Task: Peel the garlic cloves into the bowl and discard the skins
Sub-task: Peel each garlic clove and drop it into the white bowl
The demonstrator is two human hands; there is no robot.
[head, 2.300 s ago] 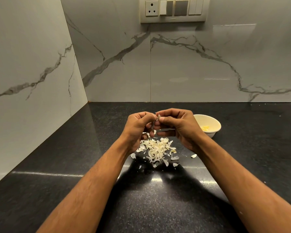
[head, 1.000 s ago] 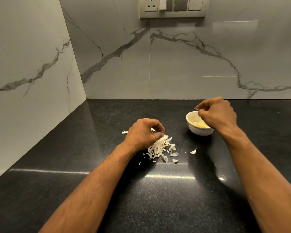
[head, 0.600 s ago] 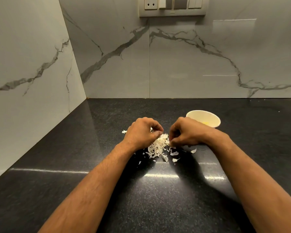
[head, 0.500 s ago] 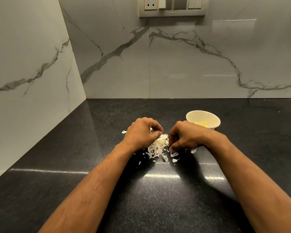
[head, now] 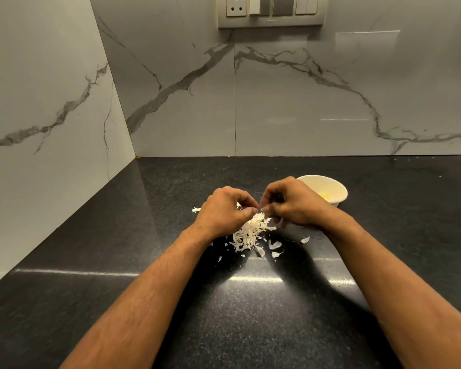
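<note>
Skins (head: 249,231) are piling on the surface (head: 224,302), undiscarded; peeled garlic is sitting in the bowl (head: 338,194). Left hand (head: 224,213) and right hand (head: 293,206) are curling together above the pile; whether either grip is holding a clove, I cannot tell.

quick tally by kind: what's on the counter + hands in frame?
Bowl: 1
Heap of garlic skins: 1, with loose flakes around it, too small to count
Hands: 2, left hand and right hand, fingertips meeting above the heap
Total: 4
</note>
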